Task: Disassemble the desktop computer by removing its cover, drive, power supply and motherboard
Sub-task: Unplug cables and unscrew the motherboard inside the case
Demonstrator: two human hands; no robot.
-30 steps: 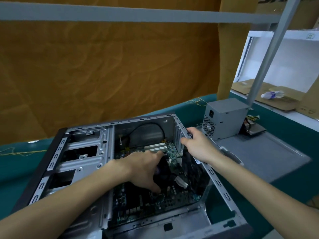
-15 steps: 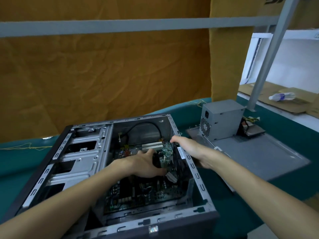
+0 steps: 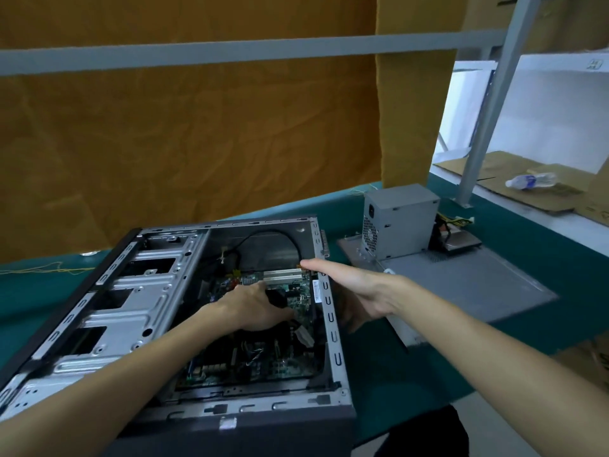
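From the head camera, the open computer case (image 3: 171,324) lies on its side on the green worktop (image 3: 412,374), its cover off. The motherboard (image 3: 263,357) sits inside on the case floor. The left hand (image 3: 253,308) reaches down into the case, its grip curled around a black part on the motherboard near the silver fins. The right hand (image 3: 356,288) rests at the case's right wall, fingers straight and together, the fingertips over the rim; its grip is spread flat and holds nothing. To the right, well apart from the case, the grey power supply (image 3: 398,222) stands upright on the flat grey cover (image 3: 478,282), its cables trailing behind it. A plastic bottle (image 3: 530,181) lies on cardboard beyond the worktop. An orange cloth (image 3: 197,143) hangs behind.
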